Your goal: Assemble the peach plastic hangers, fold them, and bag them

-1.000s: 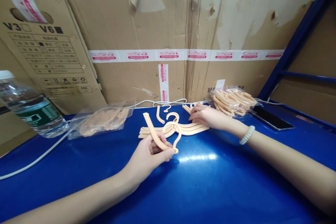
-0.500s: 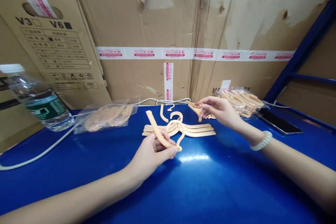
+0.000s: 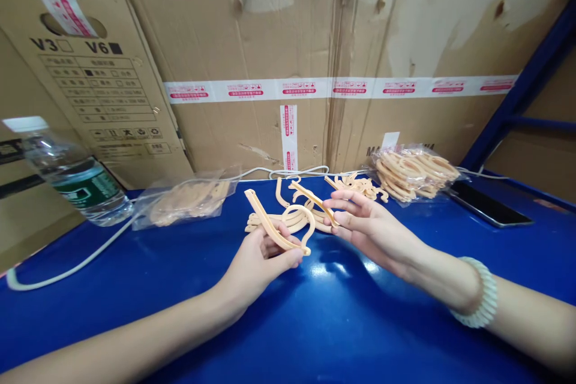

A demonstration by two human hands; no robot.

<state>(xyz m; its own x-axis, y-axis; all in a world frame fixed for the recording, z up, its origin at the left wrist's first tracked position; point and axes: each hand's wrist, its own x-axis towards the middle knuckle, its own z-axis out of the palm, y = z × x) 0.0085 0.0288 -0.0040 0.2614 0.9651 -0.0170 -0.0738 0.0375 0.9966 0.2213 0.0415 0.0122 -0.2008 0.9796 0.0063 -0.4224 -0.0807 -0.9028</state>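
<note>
Smooth plastic-looking hanger pieces point(image 3: 264, 217), glossy tabletop point(image 3: 360, 336), matt cardboard point(image 3: 225, 138)

Beyond my grip I am facing a wall of brown cardboard point(image 3: 252, 36), its surface peeling in patches, and white tape with red print point(image 3: 272, 90) is running across it. Farther off to the left, a carton marked V3 and V6 point(image 3: 96, 93) is standing; off to the right, a blue frame point(image 3: 522, 79) is slanting upward. Beneath my grip, a glossy blue tabletop point(image 3: 342, 330) is catching bright light.

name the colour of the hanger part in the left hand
The hanger part in the left hand is pale peach-tan; the head view shows it best.
</note>
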